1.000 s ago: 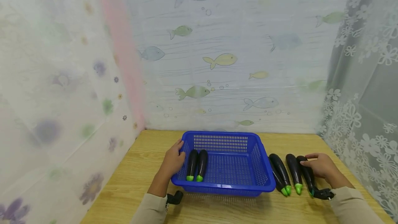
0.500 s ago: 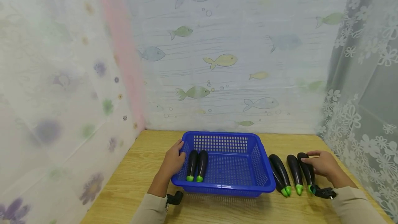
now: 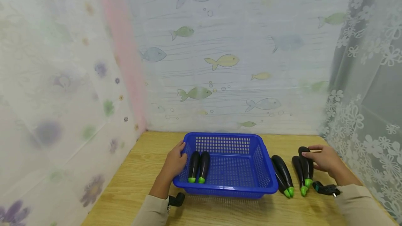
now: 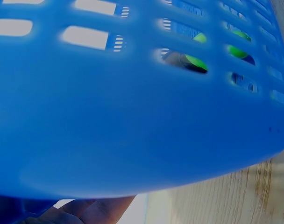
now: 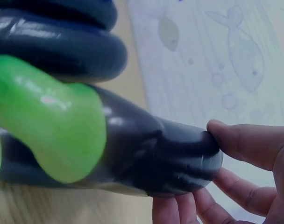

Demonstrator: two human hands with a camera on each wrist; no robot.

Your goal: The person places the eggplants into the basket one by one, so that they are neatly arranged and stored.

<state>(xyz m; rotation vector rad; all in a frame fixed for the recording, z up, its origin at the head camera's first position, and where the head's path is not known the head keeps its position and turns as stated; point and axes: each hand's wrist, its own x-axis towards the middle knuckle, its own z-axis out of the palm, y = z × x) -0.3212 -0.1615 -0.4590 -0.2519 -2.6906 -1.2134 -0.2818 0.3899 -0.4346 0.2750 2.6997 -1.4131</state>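
Observation:
A blue plastic basket (image 3: 224,187) stands mid-table with two dark eggplants (image 3: 204,165) lying at its left side, green ends toward the front. My left hand (image 3: 174,161) grips the basket's left rim; in the left wrist view the basket wall (image 4: 109,116) hides most of that hand. To the right of the basket, my right hand (image 3: 325,159) pinches the upper end of an eggplant (image 3: 306,165), which overlaps another eggplant (image 3: 296,170). In the right wrist view, thumb and fingers of the right hand (image 5: 254,172) are round the held eggplant's dark end (image 5: 179,158).
Two more eggplants (image 3: 283,172) lie against the basket's right side. All stand on a wooden table (image 3: 125,184). Behind it hangs a sheet printed with fish (image 3: 226,60); a floral sheet (image 3: 62,114) is at the left and a lace-patterned curtain (image 3: 355,121) at the right.
The eggplant in my right hand has come up and away from the front edge, slightly left, and now overlaps its neighbour. My left hand and the basket have stayed put.

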